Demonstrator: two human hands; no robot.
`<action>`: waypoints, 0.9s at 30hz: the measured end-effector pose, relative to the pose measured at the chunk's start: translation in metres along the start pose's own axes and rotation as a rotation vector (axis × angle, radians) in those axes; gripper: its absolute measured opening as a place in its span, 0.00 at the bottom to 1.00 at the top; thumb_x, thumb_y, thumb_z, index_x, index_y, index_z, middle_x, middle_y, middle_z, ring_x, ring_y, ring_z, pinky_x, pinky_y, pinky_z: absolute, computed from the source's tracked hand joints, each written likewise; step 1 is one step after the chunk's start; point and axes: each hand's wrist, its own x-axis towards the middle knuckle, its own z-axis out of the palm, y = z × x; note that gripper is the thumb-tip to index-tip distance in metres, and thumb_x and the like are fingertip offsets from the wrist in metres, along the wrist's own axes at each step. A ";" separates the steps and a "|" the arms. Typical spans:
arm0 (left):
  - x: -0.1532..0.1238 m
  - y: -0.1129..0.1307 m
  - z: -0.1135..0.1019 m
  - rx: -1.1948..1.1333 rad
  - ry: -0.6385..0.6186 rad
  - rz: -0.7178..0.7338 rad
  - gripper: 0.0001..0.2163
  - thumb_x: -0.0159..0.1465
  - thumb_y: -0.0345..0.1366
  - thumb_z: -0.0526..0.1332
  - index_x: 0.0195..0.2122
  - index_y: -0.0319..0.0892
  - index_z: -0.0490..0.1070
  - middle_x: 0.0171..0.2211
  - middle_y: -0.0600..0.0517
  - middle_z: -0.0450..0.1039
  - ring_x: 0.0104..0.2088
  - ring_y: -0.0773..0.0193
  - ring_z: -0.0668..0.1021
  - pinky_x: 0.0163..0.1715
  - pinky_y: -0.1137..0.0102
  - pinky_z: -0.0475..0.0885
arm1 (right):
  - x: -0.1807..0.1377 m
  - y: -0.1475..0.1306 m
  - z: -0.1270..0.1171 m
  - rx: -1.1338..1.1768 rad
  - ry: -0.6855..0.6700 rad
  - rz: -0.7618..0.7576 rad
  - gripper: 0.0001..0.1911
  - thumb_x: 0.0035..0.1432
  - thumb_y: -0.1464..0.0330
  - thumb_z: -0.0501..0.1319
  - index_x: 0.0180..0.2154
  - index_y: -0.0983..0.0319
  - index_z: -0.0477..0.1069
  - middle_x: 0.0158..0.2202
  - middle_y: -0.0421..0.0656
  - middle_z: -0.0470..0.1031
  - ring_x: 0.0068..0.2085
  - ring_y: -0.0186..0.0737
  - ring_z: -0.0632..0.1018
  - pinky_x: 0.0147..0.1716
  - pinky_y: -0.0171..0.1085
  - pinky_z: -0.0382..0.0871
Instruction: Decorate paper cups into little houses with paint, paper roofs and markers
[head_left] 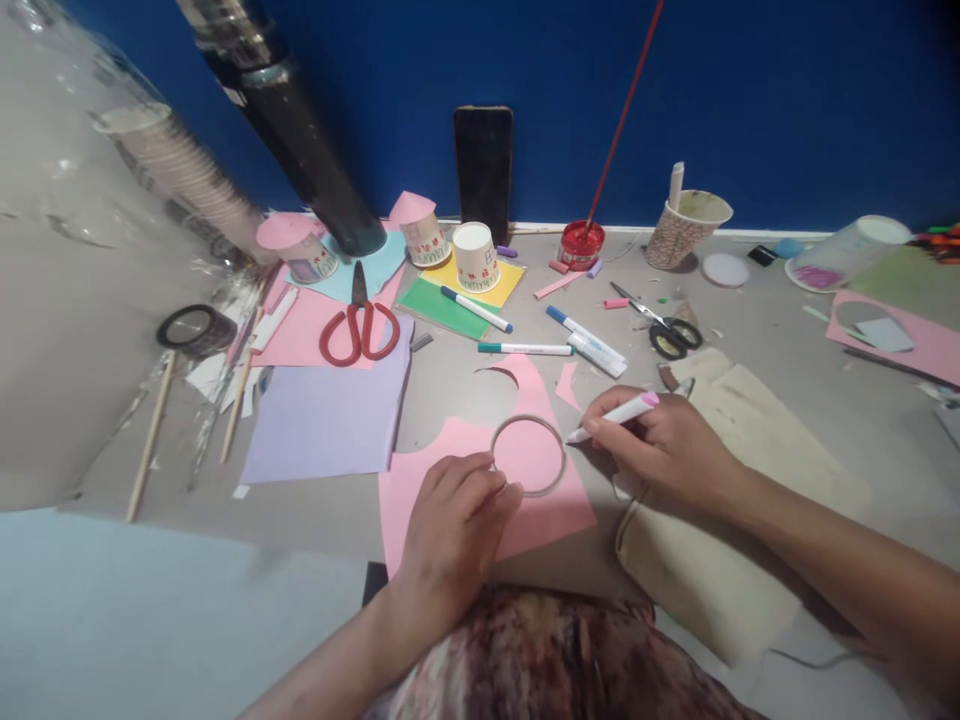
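A clear tape ring (551, 440) lies flat on a pink paper sheet (555, 515) with round cut-outs along its top edge. My left hand (450, 520) rests on the sheet with its fingertips pressed on the ring's near-left rim. My right hand (660, 445) grips a white marker with a pink cap (615, 415), its tip touching the paper just outside the ring's right side.
Red scissors (360, 330), a lilac sheet (326, 415), decorated paper cups (476, 255), several markers (525, 349), black scissors (671, 335), a red paint pot (580, 245), a phone (484, 170) against the blue wall, a beige cloth (720, 560) at right, wooden sticks (150, 435).
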 end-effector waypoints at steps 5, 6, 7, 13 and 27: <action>-0.004 -0.003 -0.001 0.018 -0.033 0.063 0.08 0.69 0.27 0.63 0.44 0.46 0.79 0.38 0.51 0.82 0.48 0.56 0.82 0.47 0.61 0.74 | -0.027 -0.005 0.011 -0.074 0.089 -0.065 0.09 0.66 0.68 0.61 0.33 0.57 0.78 0.30 0.41 0.83 0.30 0.42 0.82 0.32 0.37 0.72; -0.004 -0.003 -0.001 0.019 -0.035 0.066 0.08 0.69 0.27 0.64 0.44 0.46 0.79 0.38 0.50 0.82 0.49 0.55 0.82 0.47 0.61 0.74 | -0.031 -0.005 0.013 -0.101 0.107 -0.110 0.09 0.66 0.69 0.60 0.32 0.57 0.77 0.31 0.42 0.84 0.32 0.42 0.83 0.34 0.37 0.73; -0.004 -0.002 -0.001 0.022 -0.036 0.067 0.08 0.68 0.27 0.64 0.44 0.46 0.79 0.39 0.50 0.82 0.49 0.55 0.82 0.47 0.61 0.74 | -0.035 -0.006 0.016 -0.125 0.122 -0.160 0.10 0.66 0.70 0.60 0.32 0.57 0.77 0.31 0.43 0.84 0.32 0.43 0.83 0.34 0.37 0.73; -0.006 0.000 0.000 0.022 -0.039 0.061 0.08 0.68 0.26 0.65 0.45 0.44 0.79 0.40 0.49 0.82 0.50 0.54 0.81 0.48 0.60 0.73 | -0.058 -0.004 0.030 -0.087 0.107 -0.352 0.06 0.69 0.70 0.61 0.39 0.56 0.76 0.33 0.44 0.85 0.32 0.44 0.83 0.33 0.39 0.74; -0.008 0.005 -0.002 0.060 -0.083 0.057 0.08 0.68 0.26 0.65 0.46 0.42 0.77 0.42 0.48 0.81 0.52 0.53 0.79 0.55 0.56 0.70 | -0.053 -0.014 0.040 0.022 0.114 -0.566 0.05 0.68 0.73 0.63 0.43 0.58 0.76 0.35 0.42 0.86 0.33 0.39 0.85 0.34 0.35 0.77</action>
